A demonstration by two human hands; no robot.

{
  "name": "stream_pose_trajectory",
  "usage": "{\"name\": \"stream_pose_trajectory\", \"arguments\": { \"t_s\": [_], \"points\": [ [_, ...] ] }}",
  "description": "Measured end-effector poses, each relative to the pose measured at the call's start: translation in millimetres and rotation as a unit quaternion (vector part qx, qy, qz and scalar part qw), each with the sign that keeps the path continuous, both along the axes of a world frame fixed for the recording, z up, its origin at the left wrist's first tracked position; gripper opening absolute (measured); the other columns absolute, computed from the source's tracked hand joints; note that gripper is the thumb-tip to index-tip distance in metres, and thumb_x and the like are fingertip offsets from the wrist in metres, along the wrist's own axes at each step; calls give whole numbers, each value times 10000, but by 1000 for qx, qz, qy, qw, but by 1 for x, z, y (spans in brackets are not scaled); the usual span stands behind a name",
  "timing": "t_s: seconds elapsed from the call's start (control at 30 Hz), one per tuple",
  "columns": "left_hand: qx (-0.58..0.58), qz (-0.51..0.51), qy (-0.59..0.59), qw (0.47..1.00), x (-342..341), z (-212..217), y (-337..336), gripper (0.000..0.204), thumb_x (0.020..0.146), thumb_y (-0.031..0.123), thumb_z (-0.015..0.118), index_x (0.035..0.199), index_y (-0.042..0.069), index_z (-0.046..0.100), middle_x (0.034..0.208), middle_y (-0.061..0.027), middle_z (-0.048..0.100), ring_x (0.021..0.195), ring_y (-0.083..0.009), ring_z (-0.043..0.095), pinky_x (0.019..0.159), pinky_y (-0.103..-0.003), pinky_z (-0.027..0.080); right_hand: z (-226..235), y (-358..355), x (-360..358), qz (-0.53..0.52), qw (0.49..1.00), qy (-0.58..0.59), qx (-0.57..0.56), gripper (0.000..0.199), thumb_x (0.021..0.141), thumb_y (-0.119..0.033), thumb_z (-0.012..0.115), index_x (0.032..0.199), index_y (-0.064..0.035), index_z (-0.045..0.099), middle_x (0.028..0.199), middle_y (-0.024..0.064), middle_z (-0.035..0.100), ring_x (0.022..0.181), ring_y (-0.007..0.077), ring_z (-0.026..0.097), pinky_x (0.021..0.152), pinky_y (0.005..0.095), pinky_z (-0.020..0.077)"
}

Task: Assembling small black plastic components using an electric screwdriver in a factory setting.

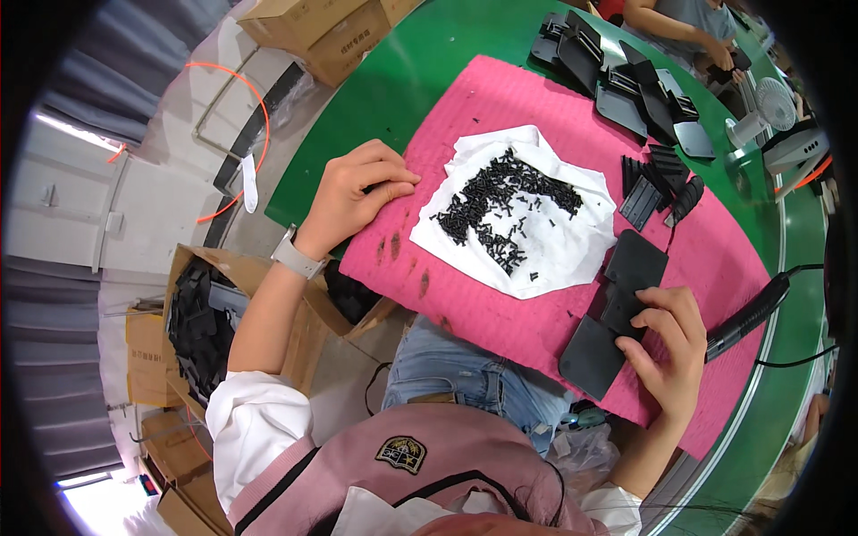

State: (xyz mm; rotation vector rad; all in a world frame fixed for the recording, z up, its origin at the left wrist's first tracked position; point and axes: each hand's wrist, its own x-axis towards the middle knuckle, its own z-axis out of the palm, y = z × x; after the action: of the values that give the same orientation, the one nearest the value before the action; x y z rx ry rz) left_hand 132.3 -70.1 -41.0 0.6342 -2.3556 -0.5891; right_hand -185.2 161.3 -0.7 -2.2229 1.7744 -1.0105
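Note:
My left hand [368, 185] rests by the left edge of the pink foam mat [500, 326], thumb and fingers pinched together. Whatever lies between its fingertips, if anything, is too small to make out. My right hand [668, 344] grips a flat black plastic part [597, 357] made of joined panels, lying at the mat's near right; the fingers hide some of its middle. Between both hands a crumpled white cloth [554, 259] bears a spread pile of small black screws [483, 196]. Right of my right hand lies a black, corded, electric-screwdriver-like tool [751, 317].
Stacked black holders [617, 94] stand at the mat's far edge, with smaller black pieces [652, 192] nearer. A white fan [773, 103] stands on the green table [429, 54]. Left below sits a carton of black parts [201, 313]. Across the table another person's hand [715, 49] holds something dark.

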Motion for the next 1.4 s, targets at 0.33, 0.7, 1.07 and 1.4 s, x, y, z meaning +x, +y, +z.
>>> {"name": "stream_pose_trajectory", "arguments": {
  "t_s": [0.33,0.7,1.07,1.4],
  "points": [
    [42,55,-1,998,-11,12,-8,37,811,7,626,828,-26,622,840,-79,619,751,-169,591,657,-267,469,2,3,-1,-7,1000,14,-4,315,558,-116,771,775,-17,566,922,119,602,762,285,548,596,355,451],
    [-7,-111,-10,994,-95,31,8,63,809,63,646,835,7,654,782,-69,618,632,-183,576,583,-267,448,0,5,-5,-4,1000,22,4,315,588,-148,779,812,-35,588,948,109,603,789,279,576,607,351,470],
    [54,-109,-24,992,-112,41,11,77,789,49,637,797,-19,603,750,-115,585,643,-225,592,580,-319,450,20,67,-70,-485,852,156,-120,309,766,-244,727,940,-8,628,836,128,630,730,249,600,661,335,477],
    [257,-202,1,945,-139,41,49,77,845,46,610,889,-17,620,818,-16,618,738,-79,560,698,-222,457,-13,29,-139,-499,859,-76,87,568,710,-389,710,1023,67,581,693,139,615,662,209,627,603,325,460]
  ]
}}
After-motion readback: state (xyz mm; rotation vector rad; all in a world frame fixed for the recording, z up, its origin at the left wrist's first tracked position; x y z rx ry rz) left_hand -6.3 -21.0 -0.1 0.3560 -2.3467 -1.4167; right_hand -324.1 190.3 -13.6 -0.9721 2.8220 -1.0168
